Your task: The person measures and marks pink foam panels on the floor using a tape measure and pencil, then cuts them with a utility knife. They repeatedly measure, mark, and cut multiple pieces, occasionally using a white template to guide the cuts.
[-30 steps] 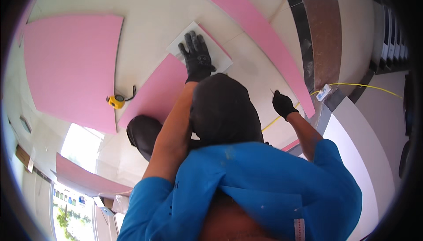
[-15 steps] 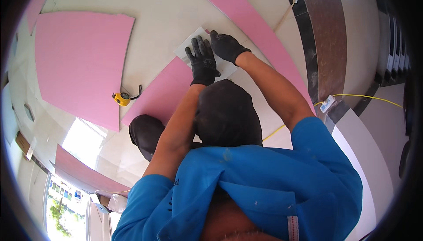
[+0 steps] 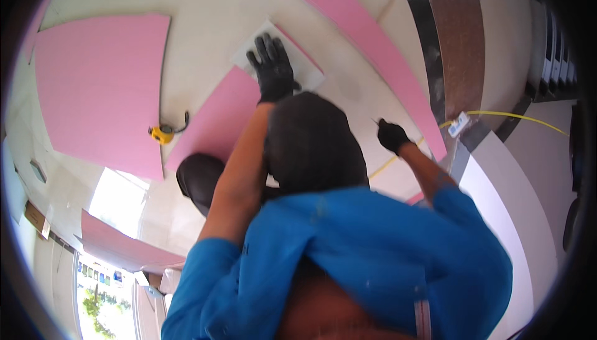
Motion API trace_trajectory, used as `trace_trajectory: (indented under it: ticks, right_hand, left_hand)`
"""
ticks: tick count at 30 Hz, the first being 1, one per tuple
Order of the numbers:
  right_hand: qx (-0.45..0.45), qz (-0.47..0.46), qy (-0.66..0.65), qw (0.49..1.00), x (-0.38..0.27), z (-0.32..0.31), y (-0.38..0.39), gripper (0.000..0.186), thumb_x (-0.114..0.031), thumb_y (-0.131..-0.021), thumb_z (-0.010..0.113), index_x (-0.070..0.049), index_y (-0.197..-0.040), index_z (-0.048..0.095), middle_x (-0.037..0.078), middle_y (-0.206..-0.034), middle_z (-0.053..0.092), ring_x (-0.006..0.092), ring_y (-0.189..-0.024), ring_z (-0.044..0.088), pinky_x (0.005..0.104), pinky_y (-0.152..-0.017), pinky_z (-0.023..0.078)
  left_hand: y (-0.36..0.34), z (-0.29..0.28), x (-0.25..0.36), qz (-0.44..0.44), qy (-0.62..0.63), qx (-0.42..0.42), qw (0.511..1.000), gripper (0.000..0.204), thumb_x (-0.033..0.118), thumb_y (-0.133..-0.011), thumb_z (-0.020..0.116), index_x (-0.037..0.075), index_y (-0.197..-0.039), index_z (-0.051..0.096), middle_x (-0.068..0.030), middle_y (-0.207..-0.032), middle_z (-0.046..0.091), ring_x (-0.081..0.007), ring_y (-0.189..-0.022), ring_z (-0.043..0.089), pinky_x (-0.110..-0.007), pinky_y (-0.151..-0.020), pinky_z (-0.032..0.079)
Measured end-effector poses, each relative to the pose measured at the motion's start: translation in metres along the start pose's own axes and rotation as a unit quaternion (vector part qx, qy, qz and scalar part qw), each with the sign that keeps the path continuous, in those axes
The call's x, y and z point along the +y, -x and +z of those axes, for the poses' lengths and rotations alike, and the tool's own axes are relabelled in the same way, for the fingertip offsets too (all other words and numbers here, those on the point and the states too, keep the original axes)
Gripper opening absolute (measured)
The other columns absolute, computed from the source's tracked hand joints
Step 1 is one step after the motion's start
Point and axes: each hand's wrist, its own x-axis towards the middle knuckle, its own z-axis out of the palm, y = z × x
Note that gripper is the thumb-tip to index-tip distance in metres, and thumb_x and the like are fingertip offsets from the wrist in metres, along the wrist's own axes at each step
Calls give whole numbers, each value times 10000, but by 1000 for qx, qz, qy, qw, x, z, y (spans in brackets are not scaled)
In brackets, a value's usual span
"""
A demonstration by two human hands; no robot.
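Observation:
My left hand (image 3: 274, 69), in a black glove, presses flat with its fingers spread on a pale, square-cornered piece (image 3: 305, 71). This piece lies across the far end of a narrow pink board (image 3: 221, 107), and a thin pink edge shows along its right side. My right hand (image 3: 393, 137), also gloved in black, is over the floor to the right, away from the boards. Its fingers are closed round a thin pointed tool (image 3: 375, 120), of which only the dark tip sticks out. My knee hides the near right part of the narrow board.
A large pink board (image 3: 102, 91) lies at left, with a yellow tape measure (image 3: 163, 133) by its edge. A long pink strip (image 3: 373, 47) curves along the right. Beyond my right hand are a white power strip (image 3: 459, 125) and a yellow cord (image 3: 522, 118).
My right hand has drawn back from the far corner of the pale piece, toward the lower right, with the tool in it. My left hand still presses on the piece.

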Motion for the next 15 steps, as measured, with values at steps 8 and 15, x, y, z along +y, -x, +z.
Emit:
trace_trajectory:
  ticks: [8,15]
  right_hand:
    - [428,-263,1,865,-223,-189,-166,242,-162,-892,551,28,-1037,512,210,-896,648,349,-782,661,431,-720,556]
    - [258,-224,-25,940,-258,-233,-158,281,-266,-946,509,0,-1032,529,232,-904,680,362,-867,687,463,-739,551]
  left_hand:
    - [-3,-16,3,1,-4,-31,1000,1342,589,-545,851,-39,-1514,166,-305,-1573,107,-469,-1474,59,-673,-1126,106]
    - [-4,-10,3,-6,-32,-26,999,1409,625,-512,846,-53,-1515,124,-302,-1575,89,-472,-1475,30,-673,-1126,88]
